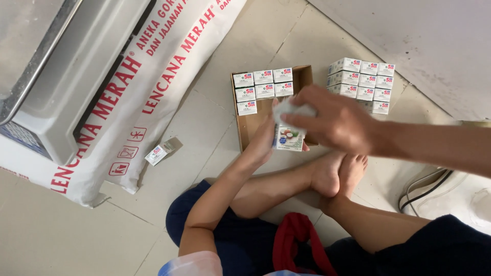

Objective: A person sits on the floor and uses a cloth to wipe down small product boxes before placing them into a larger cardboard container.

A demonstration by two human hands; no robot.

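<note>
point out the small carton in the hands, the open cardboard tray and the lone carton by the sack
small carton point(288, 139), head view, printed front face
cardboard tray point(252, 129), head view, bare floor of the tray
lone carton point(156, 154), head view, its white top

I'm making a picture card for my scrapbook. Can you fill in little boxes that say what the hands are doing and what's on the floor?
Place: pale tiled floor, person sitting cross-legged
Left hand: holds a small white carton with a coconut picture
Right hand: grip on the top of that carton
Brown cardboard tray: seven small white boxes in rows
Stack of white boxes: beside the tray
Lone small box: lying by a white sack with red print
</note>
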